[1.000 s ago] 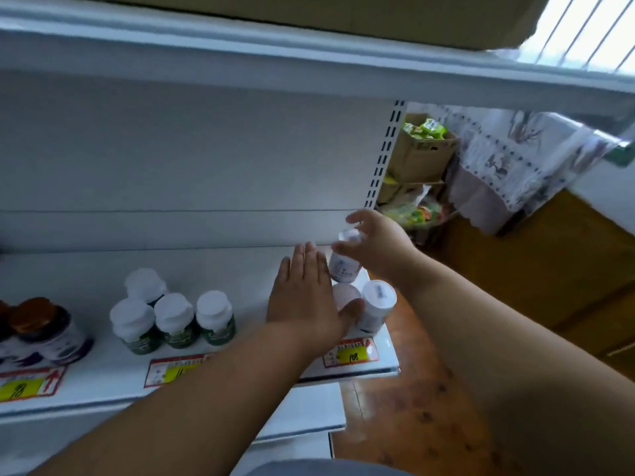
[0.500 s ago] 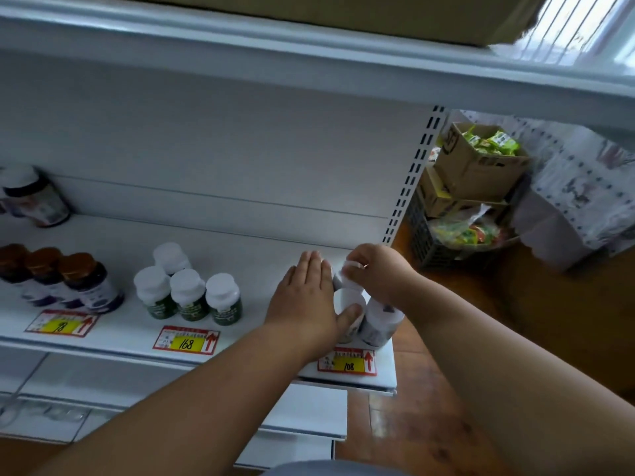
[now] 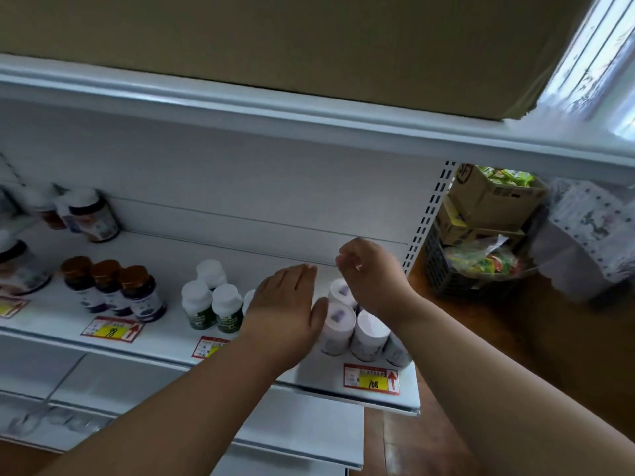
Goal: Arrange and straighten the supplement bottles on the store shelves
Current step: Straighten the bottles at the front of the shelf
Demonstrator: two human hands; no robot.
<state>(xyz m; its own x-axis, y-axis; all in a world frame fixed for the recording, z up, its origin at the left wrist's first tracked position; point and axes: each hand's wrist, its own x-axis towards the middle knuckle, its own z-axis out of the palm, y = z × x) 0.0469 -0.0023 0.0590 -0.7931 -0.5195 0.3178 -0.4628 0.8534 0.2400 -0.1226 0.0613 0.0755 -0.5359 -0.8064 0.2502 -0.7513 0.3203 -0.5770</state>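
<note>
A cluster of white bottles with purple labels stands at the right end of the white shelf, above a "108" price tag. My left hand lies flat with straight fingers just left of the cluster, its thumb against the front-left bottle. My right hand hovers over the back of the cluster with fingers loosely curled and nothing in it; my wrist covers part of the right-hand bottles. Further left stand white-capped bottles with green labels, partly behind my left hand, and three dark bottles with brown caps.
More dark bottles sit at the back left of the shelf. An upper shelf carrying a cardboard box overhangs it. Right of the shelf upright are stacked cardboard boxes and a crate of packets on a wooden floor.
My right hand set its white bottle down among the cluster, let go and lifted. My left hand stayed flat beside the bottles. The view swung left, showing more of the shelf.
</note>
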